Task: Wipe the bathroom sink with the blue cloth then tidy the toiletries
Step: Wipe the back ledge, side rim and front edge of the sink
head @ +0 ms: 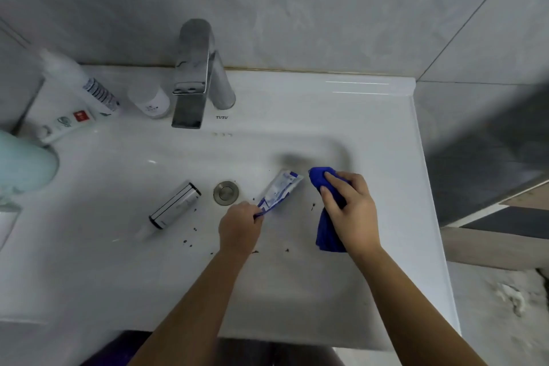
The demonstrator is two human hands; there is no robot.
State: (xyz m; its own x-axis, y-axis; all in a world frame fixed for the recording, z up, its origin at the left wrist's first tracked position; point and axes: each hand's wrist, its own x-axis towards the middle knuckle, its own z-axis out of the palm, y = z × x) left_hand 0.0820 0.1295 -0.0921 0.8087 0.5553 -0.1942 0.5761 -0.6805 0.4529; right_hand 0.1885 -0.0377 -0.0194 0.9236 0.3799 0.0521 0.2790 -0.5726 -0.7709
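The white sink (341,116) fills the view, its basin dotted with dark specks around the round metal drain (225,192). My right hand (349,208) grips the bunched blue cloth (326,232) against the basin's right slope. My left hand (239,224) pinches the lower end of a blue and white toothpaste tube (280,189), which lies in the basin just right of the drain. A silver and white tube (173,206) lies on its side in the basin left of the drain.
A chrome faucet (193,74) stands at the back. On the back left ledge lie a white spray bottle (80,82), a small white jar (150,101) and a white tube with a red label (66,125). A pale green object (23,160) sits at the left edge.
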